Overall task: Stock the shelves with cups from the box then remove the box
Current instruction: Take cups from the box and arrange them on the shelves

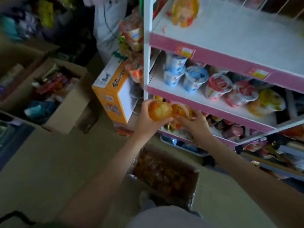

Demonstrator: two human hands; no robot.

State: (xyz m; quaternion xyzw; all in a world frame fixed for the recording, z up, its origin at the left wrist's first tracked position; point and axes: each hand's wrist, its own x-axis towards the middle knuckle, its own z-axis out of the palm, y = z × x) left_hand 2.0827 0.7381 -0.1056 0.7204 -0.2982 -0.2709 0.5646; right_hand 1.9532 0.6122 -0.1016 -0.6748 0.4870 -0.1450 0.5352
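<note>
Over by the white shelf unit [230,38] with the pink edging, the person is standing right above the open box [195,183] on the floor, and that box looks to me pretty much full of orange cups [164,175], so I'd say the stocking is nowhere near done. Both arms are stretched out in front. The left hand [145,117] has its fingers wrapped round one orange cup [160,111], which looks tipped over sideways rather than upright, though it's blurry so don't quote me. The right hand [196,124] is pinching a second orange cup [179,111] just beside the first; the two cups look like they're touching or nearly so. What matters for the next move, imo: both cups hang just in front of and a bit below the front lip of the middle shelf [213,111], near its left post, and the free shelf space lies ahead and off to the right. The right hand is the nearer one to the shelf, so my guess is its cup goes in first, and the left one needs turning upright before it gets set down. Blue-and-white tubs [194,79] sit at the left end of that shelf, with pink cups [218,86] and yellow cups [266,102] further right.
</note>
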